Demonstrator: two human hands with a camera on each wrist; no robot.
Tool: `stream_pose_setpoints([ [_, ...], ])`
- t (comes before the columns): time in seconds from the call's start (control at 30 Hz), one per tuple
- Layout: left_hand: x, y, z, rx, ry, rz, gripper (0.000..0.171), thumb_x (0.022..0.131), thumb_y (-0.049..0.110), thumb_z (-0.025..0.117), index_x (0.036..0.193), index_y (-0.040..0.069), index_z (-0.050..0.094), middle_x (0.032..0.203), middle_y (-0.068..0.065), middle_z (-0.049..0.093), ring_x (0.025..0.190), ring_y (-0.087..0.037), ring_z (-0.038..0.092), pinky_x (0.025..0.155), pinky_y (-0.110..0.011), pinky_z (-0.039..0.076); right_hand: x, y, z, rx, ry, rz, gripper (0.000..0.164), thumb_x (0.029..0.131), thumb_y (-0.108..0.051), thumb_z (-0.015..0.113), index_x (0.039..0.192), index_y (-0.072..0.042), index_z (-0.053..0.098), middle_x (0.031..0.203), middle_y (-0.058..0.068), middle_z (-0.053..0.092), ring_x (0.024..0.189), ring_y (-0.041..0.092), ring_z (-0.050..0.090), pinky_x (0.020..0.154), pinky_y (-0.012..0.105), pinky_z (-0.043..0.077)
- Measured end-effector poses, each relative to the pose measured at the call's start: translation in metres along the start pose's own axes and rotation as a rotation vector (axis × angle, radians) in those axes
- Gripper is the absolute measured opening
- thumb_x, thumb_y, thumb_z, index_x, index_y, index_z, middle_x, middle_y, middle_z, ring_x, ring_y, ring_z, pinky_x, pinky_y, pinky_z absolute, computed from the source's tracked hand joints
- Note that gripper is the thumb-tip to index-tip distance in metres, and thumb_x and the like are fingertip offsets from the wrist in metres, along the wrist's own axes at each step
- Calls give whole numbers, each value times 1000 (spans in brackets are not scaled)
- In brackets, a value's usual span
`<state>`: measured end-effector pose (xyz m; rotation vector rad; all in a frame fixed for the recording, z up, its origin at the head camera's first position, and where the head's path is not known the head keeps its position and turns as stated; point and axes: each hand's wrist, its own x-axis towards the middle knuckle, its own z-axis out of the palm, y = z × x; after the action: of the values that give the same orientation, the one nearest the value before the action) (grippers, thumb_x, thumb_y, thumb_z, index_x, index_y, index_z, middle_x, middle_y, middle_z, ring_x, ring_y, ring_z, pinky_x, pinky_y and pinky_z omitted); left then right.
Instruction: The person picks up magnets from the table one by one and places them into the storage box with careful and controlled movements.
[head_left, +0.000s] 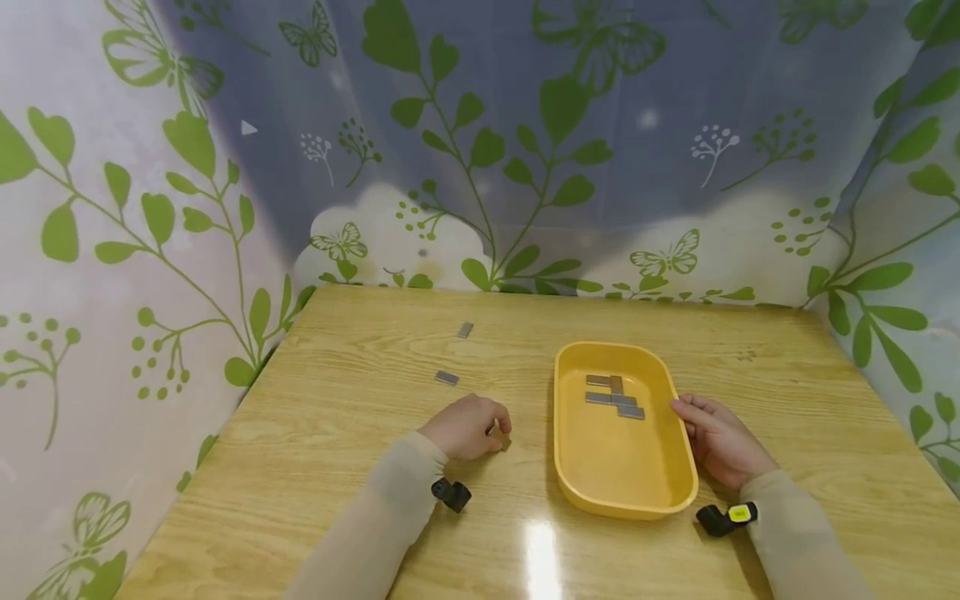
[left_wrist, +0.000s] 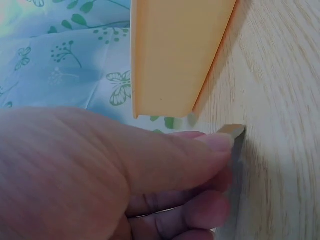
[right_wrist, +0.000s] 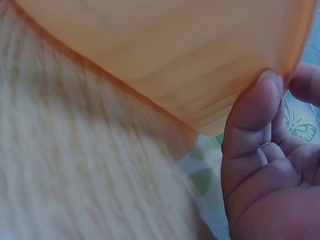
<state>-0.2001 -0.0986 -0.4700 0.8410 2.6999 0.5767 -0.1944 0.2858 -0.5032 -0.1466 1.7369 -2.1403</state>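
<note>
Thumb and fingers of my left hand (head_left: pixel 467 427) pinch a small flat rectangular grey piece (left_wrist: pixel 233 129) close to the tabletop, left of the yellow tray (head_left: pixel 626 483). The fingers hide part of that piece. On the tray's right side, my right hand (head_left: pixel 723 442) grips the rim; its thumb (right_wrist: pixel 257 102) lies against the outer wall. Several similar grey pieces (head_left: pixel 598 398) lie flat on the tray floor toward the far end, some touching each other. Two more lie apart on the table: one grey piece (head_left: pixel 447 378) beyond my left hand, another grey piece (head_left: pixel 466 330) farther back.
The wood-grain table (head_left: pixel 360 358) extends around the tray on all sides. A curtain (head_left: pixel 495 192) printed with leaves and butterflies hangs along the back and both sides. Dark wrist cameras (head_left: pixel 452 495) sit on both wrists.
</note>
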Motion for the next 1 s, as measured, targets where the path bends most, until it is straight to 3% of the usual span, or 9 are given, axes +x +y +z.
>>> stream_pose_setpoints([
  [0.13,0,0,-1,5,13,-5,16,83,8,75,97,13,70,83,4,63,69,-10,50,86,-34,47,0,0,-1,14,-12,-5,22,104,-22,44,103,-2,55,92,4,68,82,15,66,70,32,55],
  [0.23,0,0,-1,5,21,-13,16,81,7,76,94,12,70,77,6,60,66,-10,49,102,-42,39,0,0,-1,16,-21,-7,22,104,-22,44,103,-2,54,92,4,68,82,15,66,70,32,55],
  [0.37,0,0,-1,5,25,-35,13,81,10,77,92,12,70,77,6,61,66,-10,49,105,-43,35,1,1,-2,22,-26,-7,22,104,-22,45,102,-3,55,92,4,69,82,15,66,69,32,55],
  [0.5,1,-2,1,-7,35,-53,9,82,14,77,88,12,71,79,6,63,67,-10,50,86,-32,46,1,1,-2,28,-23,-8,22,104,-22,45,102,-3,56,92,4,69,82,15,66,69,32,55],
  [0.6,2,-3,2,-27,47,-53,7,83,17,76,85,12,71,79,6,63,68,-10,50,68,-26,45,1,2,-2,28,-23,-9,21,104,-21,44,101,-4,56,91,4,69,82,15,67,69,32,55],
  [0.77,4,-5,3,-30,61,-40,7,83,17,77,81,12,72,77,7,63,70,-9,51,67,-25,45,1,2,-1,22,-28,-11,22,104,-21,44,101,-3,56,91,4,69,82,15,67,70,32,55],
  [1.0,6,-8,6,-34,56,-41,10,82,18,78,89,12,74,84,4,67,72,-8,54,69,-24,46,1,1,-1,23,-48,-14,23,105,-21,43,102,-3,56,92,4,69,83,16,67,71,32,55],
])
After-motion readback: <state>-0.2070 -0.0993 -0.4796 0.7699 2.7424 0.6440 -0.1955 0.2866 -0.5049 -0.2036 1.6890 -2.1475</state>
